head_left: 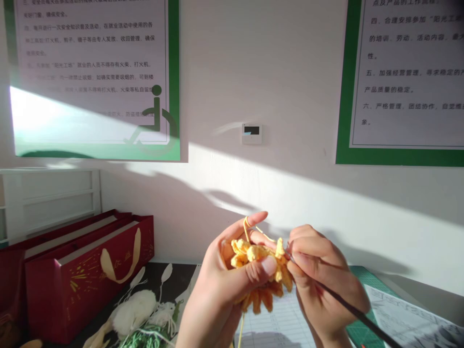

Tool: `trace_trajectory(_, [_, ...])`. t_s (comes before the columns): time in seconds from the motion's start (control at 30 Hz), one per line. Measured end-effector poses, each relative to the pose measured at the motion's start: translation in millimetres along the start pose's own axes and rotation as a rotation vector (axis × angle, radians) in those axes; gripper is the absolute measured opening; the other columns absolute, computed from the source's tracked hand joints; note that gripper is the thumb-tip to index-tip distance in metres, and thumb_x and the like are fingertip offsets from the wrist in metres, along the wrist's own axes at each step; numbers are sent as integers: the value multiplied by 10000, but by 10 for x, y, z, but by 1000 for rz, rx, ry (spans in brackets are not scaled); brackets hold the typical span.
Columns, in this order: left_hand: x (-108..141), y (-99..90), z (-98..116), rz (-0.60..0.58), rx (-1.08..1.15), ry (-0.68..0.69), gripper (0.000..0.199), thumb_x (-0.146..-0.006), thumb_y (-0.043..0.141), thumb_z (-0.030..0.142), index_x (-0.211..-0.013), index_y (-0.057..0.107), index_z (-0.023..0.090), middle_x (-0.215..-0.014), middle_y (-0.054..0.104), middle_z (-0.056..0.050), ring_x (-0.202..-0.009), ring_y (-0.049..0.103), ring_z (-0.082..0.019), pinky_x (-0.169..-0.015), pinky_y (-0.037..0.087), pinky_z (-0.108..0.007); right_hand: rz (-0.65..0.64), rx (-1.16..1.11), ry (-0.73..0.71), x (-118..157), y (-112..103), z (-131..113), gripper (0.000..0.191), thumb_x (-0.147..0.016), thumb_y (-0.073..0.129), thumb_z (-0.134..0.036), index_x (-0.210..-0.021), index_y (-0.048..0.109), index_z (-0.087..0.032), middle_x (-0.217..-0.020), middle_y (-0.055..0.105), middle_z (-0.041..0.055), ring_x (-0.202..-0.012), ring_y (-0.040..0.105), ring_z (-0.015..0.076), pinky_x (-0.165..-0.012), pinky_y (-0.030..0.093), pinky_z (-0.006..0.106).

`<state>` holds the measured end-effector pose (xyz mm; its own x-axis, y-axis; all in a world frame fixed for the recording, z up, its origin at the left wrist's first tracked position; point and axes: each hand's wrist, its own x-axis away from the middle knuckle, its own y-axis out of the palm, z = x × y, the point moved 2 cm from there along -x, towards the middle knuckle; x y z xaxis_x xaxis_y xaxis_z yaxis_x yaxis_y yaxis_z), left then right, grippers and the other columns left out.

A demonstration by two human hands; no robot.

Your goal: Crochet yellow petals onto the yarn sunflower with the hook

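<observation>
A yellow crocheted piece [256, 252] with many petal-like points is held up in front of the wall. My left hand [232, 278] grips it, thumb across its front, and yellow yarn [246, 229] loops round the raised index finger. A strand of the yarn hangs below the piece. Pinched in my right hand [322, 273] is a thin crochet hook with a dark handle [357, 313], its tip end at the right edge of the piece. The fingers hide the very tip.
Red gift bags [90, 275] stand at the left. Beside them lie white yarn [134, 311] and green yarn [143, 337]. Printed paper [279, 324] and a green cutting mat [366, 280] lie beneath and right of my hands. Posters and a small device [252, 134] are on the wall.
</observation>
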<state>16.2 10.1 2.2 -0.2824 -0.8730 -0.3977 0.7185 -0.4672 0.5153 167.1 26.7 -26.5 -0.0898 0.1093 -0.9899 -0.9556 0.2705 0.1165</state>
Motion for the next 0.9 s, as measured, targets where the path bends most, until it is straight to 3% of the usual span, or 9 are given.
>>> trace_trajectory(0.17, [32, -11, 30, -22, -10, 49, 604, -751, 896, 129, -1314, 727, 267, -915, 712, -31, -752, 688, -169, -678, 548, -260, 125, -335, 210, 29, 134, 40, 129, -977, 655, -164, -1043, 692, -269, -749, 653, -15, -670, 566, 170, -656, 493, 386])
trace_trajectory(0.4, [25, 15, 49, -67, 35, 66, 455, -797, 818, 90, -1208, 771, 280, -886, 696, -30, -801, 735, -218, -686, 571, -276, 183, -392, 336, -24, 153, -64, 41, -1026, 616, -235, -1026, 638, -269, -706, 684, -29, -623, 579, 145, -673, 494, 347])
trace_trajectory(0.5, [30, 25, 48, -69, 15, 75, 430, -779, 832, 97, -1169, 792, 275, -899, 692, -27, -783, 721, -190, -690, 567, -254, 197, -376, 372, -53, 119, -92, 54, -1041, 587, -224, -1020, 620, -261, -681, 666, -39, -624, 607, 138, -648, 508, 315])
trace_trajectory(0.63, [43, 15, 38, -53, -56, 68, 341, -781, 843, 151, -1104, 816, 257, -889, 694, -27, -693, 648, -142, -577, 520, -203, 230, -377, 438, -70, 85, -108, 68, -1053, 561, -266, -1000, 602, -261, -663, 652, -42, -602, 602, 124, -630, 508, 285])
trace_trajectory(0.83, [41, -12, 55, -31, -149, 62, 297, -781, 868, 210, -1071, 826, 256, -882, 710, -29, -722, 667, -159, -626, 522, -223, 213, -676, 830, -81, 170, -55, 196, -1031, 587, -373, -871, 597, -260, -553, 564, -53, -506, 508, 108, -492, 398, 201])
trace_trajectory(0.9, [41, -6, 56, -2, -183, 62, 324, -778, 884, 237, -1095, 823, 253, -863, 717, -30, -695, 648, -144, -606, 515, -210, 263, -722, 963, -74, 208, -21, 213, -980, 667, -397, -838, 609, -249, -578, 577, -50, -493, 483, 95, -478, 393, 192])
